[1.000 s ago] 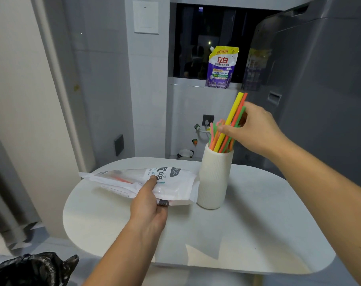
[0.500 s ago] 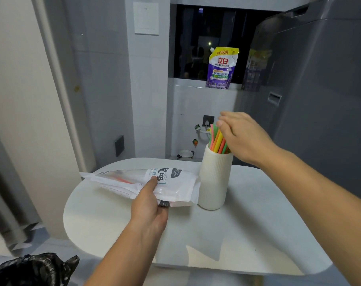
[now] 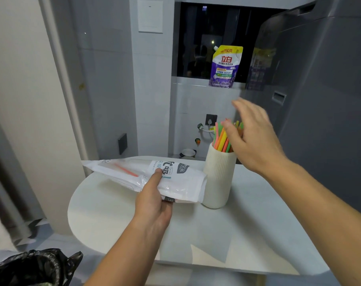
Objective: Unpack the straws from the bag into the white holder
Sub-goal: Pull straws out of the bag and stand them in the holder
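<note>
1. Orange, yellow and green straws (image 3: pixel 221 139) are seen standing in the white holder (image 3: pixel 218 180), which is set on the pale table (image 3: pixel 237 234).
2. Most of the job is judged to be done, since the holder looks quite full.
3. One orange straw (image 3: pixel 126 171) is seen inside the bag (image 3: pixel 183 182), so at least that one is left to be moved.
4. The bag is gripped near its middle by the left hand (image 3: pixel 154 201), and its end looks to be touching the holder.
5. The right hand (image 3: pixel 253 137) is held over the straws with loose, spread fingers, and nothing is held in it.
6. Some straw tops are hidden behind that hand, and its fingertips are blurred.
7. How many more straws are in the bag cannot be told, as most of it is white.
8. A black sack (image 3: pixel 31 267) is cut off at the bottom corner.
</note>
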Motion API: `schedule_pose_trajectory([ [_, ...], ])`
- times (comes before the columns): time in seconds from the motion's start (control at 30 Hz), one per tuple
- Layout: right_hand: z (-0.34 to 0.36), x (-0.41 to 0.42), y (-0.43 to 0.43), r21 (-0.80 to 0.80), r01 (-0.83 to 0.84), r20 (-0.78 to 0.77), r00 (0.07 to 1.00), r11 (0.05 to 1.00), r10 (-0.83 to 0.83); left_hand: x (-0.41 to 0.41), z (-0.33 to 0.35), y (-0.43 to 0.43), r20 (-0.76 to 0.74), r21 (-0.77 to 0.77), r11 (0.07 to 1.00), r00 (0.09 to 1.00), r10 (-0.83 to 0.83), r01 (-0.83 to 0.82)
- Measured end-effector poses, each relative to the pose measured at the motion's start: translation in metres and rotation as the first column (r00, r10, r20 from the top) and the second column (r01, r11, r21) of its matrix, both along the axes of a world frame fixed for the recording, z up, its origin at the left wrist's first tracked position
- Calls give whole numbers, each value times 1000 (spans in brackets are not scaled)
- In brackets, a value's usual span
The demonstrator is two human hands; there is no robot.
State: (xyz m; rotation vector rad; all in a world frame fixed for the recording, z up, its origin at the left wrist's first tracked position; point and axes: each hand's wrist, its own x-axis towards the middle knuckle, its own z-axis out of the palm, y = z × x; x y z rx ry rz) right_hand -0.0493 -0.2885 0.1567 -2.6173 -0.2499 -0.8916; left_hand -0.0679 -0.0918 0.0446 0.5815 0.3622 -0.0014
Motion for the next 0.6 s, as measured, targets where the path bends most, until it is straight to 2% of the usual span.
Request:
schedule_pose_trajectory([
  [0.07, -10, -21, 11, 254, -49, 164, 986, 966, 7, 0, 1, 1, 32, 5, 1000, 999, -13, 13],
  [0.13, -31, -46, 27, 527, -128, 193, 981, 840, 28, 0, 4, 3, 72, 5, 1000, 997, -21, 21],
  [0.2, -56, -68, 43, 759, -58, 20, 998, 649, 65, -1, 7, 3, 113, 18, 1000, 994, -4, 2],
  [0.27, -76, -80, 55, 903, 128, -206, 967, 410, 152, -4, 9, 2, 171, 70, 997, 985, 3, -15],
  [0.33, -85, -83, 65, 944, 318, -331, 899, 94, 286, -7, 10, 0, 243, 149, 988, 970, -3, -34],
  [0.37, -87, -82, 69, 923, 379, -335, 875, -63, 349, -9, 10, 0, 285, 190, 981, 959, -13, -43],
  [0.43, -87, -81, 76, 857, 431, -287, 854, -283, 434, -12, 13, -1, 356, 271, 961, 933, -42, -60],
  [0.53, -92, -80, 82, 774, 425, -174, 855, -469, 488, -15, 16, -1, 431, 447, 888, 896, -106, -110],
  [0.6, -98, -81, 84, 735, 419, -116, 852, -533, 510, -19, 17, 0, 454, 559, 818, 876, -165, -136],
])
